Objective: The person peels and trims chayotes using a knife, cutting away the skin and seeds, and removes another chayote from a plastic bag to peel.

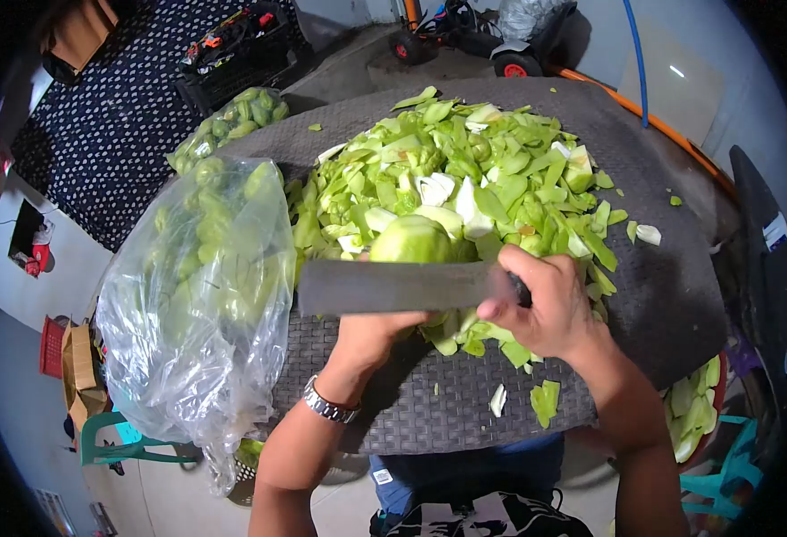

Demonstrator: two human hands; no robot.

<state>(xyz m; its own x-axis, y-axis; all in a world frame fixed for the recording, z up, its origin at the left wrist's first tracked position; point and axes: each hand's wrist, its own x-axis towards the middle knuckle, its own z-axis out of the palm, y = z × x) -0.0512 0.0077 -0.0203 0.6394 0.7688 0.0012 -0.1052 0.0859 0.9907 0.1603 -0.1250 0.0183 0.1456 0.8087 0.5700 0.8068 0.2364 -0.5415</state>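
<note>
My right hand (550,300) is closed round the handle of a broad dark-bladed knife (384,288). The blade is blurred and stretches level to the left, across the front of a pale green chayote (410,240). Behind that blade my left hand (377,333) holds the chayote from below; most of its fingers are hidden. A wide heap of green peelings (519,188) spreads just beyond both hands, with some whitish cut pieces among them. Whether the blade touches the chayote cannot be made out.
A clear plastic bag (201,295) of chayotes stands at the table's left edge, with another bag (232,125) behind it. The dark woven-pattern tabletop (429,412) carries scattered scraps. At lower right, a tub (723,394) holds pale green pieces beside a teal chair (729,474).
</note>
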